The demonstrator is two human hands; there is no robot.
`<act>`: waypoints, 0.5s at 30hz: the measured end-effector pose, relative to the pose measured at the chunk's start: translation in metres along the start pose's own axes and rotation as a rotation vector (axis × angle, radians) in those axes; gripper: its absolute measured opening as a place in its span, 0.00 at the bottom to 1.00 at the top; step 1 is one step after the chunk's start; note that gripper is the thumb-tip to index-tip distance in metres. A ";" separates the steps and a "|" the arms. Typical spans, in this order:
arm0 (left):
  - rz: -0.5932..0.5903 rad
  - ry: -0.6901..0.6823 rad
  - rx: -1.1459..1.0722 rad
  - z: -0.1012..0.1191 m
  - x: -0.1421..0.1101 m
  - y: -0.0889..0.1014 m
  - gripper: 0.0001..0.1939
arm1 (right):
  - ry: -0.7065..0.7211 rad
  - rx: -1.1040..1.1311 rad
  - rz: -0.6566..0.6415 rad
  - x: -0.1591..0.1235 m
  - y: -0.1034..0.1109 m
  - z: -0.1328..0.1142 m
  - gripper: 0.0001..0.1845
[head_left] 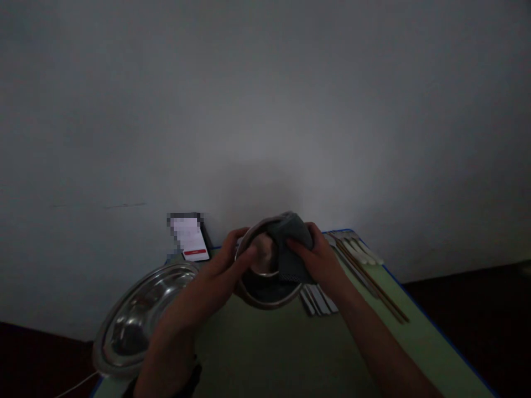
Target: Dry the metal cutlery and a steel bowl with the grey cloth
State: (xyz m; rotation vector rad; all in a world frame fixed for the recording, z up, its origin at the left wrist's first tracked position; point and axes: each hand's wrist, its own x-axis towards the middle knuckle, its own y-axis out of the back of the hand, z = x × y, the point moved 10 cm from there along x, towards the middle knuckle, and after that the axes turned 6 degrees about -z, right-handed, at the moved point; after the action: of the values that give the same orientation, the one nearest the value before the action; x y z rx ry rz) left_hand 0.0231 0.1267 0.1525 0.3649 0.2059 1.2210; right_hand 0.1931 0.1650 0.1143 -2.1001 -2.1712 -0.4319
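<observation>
My left hand (226,265) grips the left rim of a round steel bowl (265,296), holding it tilted above the green table (269,354). My right hand (319,260) is closed on a grey cloth (290,235) and presses it into the bowl over the right rim. The bowl's inside shines in the dim light.
A large steel tray (136,318) lies at the left, partly over the table edge. A lit phone (191,237) leans on the white wall behind it. Wooden chopsticks (373,282) and flat metal cutlery (317,301) lie at the right. The room is dark.
</observation>
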 end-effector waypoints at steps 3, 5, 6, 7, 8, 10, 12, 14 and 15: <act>-0.058 0.023 -0.017 0.001 -0.001 -0.009 0.19 | 0.084 -0.147 -0.054 -0.001 0.003 -0.020 0.12; -0.055 0.005 -0.033 0.003 0.001 -0.011 0.18 | 0.120 -0.152 -0.001 -0.004 0.008 -0.027 0.12; -0.036 0.001 -0.038 0.002 0.002 -0.010 0.18 | 0.131 -0.128 0.053 -0.006 0.010 -0.028 0.13; -0.009 -0.001 -0.038 0.002 0.003 -0.007 0.18 | 0.140 -0.095 0.117 -0.008 0.013 -0.028 0.14; 0.019 -0.001 -0.032 0.001 0.003 -0.005 0.19 | 0.147 -0.060 0.182 -0.010 0.016 -0.027 0.15; 0.067 -0.002 -0.009 0.001 0.004 0.000 0.21 | 0.145 -0.011 0.283 -0.014 0.018 -0.021 0.16; 0.082 -0.015 0.006 0.002 0.005 0.000 0.23 | 0.114 0.004 0.306 -0.013 0.015 -0.013 0.16; 0.069 -0.059 -0.001 0.008 0.006 -0.006 0.24 | 0.073 -0.009 0.293 -0.011 0.014 -0.007 0.15; 0.055 -0.090 -0.007 0.011 0.006 -0.010 0.25 | 0.061 -0.025 0.294 -0.010 0.016 -0.006 0.16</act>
State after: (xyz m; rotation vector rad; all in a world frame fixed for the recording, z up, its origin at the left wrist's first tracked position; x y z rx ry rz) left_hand 0.0378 0.1276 0.1588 0.4205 0.1143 1.2564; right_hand 0.2082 0.1540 0.1201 -2.3354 -1.7936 -0.4871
